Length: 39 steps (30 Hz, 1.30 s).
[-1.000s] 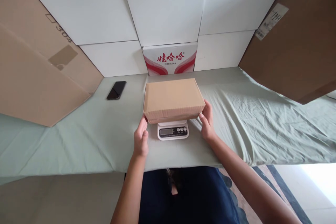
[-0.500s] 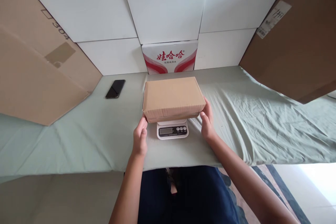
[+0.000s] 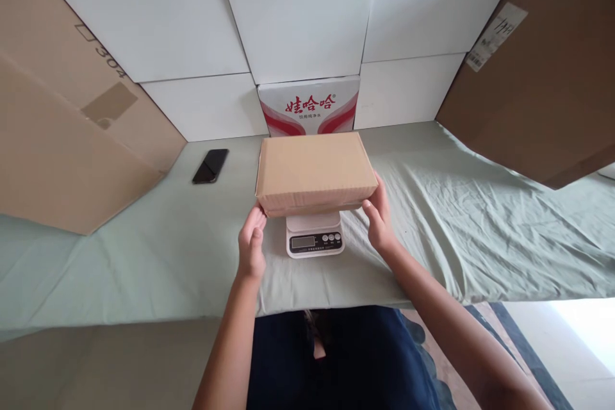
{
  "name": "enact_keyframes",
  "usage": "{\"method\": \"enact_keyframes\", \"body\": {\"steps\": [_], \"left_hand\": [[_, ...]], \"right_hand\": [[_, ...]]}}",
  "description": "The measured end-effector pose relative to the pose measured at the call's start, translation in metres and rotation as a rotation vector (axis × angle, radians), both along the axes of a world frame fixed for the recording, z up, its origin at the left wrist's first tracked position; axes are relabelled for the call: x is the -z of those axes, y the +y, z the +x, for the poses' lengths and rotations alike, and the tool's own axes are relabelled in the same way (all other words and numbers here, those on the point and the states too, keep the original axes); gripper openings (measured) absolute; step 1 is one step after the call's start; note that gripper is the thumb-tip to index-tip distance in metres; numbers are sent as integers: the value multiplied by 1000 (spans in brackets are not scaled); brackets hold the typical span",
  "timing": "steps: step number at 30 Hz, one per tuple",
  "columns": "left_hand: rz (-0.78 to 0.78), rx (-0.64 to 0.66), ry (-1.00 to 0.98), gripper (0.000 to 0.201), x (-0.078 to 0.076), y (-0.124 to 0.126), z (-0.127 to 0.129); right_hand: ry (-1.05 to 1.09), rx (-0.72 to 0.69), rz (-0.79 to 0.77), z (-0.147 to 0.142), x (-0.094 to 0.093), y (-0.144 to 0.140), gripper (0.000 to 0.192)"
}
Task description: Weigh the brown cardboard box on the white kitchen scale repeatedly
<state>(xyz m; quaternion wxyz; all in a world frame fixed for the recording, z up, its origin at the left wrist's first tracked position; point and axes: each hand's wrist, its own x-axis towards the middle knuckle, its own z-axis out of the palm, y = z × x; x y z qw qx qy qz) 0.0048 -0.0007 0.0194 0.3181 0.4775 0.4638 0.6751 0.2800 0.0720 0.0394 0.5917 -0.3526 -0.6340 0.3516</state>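
Note:
Both hands hold a closed brown cardboard box (image 3: 314, 166) over a white digital kitchen scale (image 3: 316, 243). My left hand (image 3: 252, 240) grips the box at its front left lower corner, with the fingertips hidden under it. At the right end, my right hand (image 3: 379, 218) is closed on the front corner, its thumb against the front face. Part of the scale's white platform shows below the box's front edge, while the rest is covered. The scale's display and several round buttons face me; no reading can be made out.
A black smartphone (image 3: 210, 166) lies to the left on the green cloth (image 3: 192, 256). White panels and a red-and-white carton (image 3: 310, 106) stand behind. Large brown cardboard sheets lean in at the left (image 3: 72, 122) and right (image 3: 538, 90).
The box has risen a little and moved slightly away from me, so more of the scale's platform shows. Both hands have moved along with it.

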Motion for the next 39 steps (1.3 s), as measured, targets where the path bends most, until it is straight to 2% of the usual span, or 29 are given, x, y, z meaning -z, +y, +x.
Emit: {"method": "enact_keyframes", "body": {"steps": [3, 5, 7, 9, 11, 14, 17, 21, 26, 29, 32, 35, 39], "left_hand": [[40, 9, 28, 80, -26, 34, -6], [29, 37, 46, 78, -35, 65, -9], [-5, 64, 33, 78, -30, 96, -11], [-55, 57, -2, 81, -17, 118, -11], [-107, 49, -10, 80, 0, 130, -10], [-146, 51, 5, 76, 17, 133, -9], [-158, 47, -5, 74, 21, 133, -7], [-189, 16, -59, 76, 18, 137, -15], [-188, -188, -213, 87, 7, 138, -58], [-169, -223, -241, 86, 6, 136, -69], [-198, -147, -209, 87, 10, 138, -57], [-234, -25, -157, 92, 14, 140, -38], [-221, 60, -104, 100, 18, 139, -22]], "right_hand": [[29, -13, 49, -5, -24, 21, 63], [47, -12, 65, -10, -31, 44, 63], [63, -15, 56, -17, -25, 70, 67], [80, -2, 20, -23, -11, 92, 73], [87, 13, -37, -26, 6, 107, 76], [81, 14, -88, -27, 24, 117, 76], [68, -9, -96, -28, 29, 118, 75], [57, -28, -141, -25, 33, 124, 76], [157, 177, -243, 11, 36, 140, 77], [196, 242, -303, 32, 35, 145, 76], [183, 202, -348, 30, 35, 141, 75], [106, 66, -330, 11, 35, 129, 75], [59, -78, -277, -13, 32, 113, 72]]}}
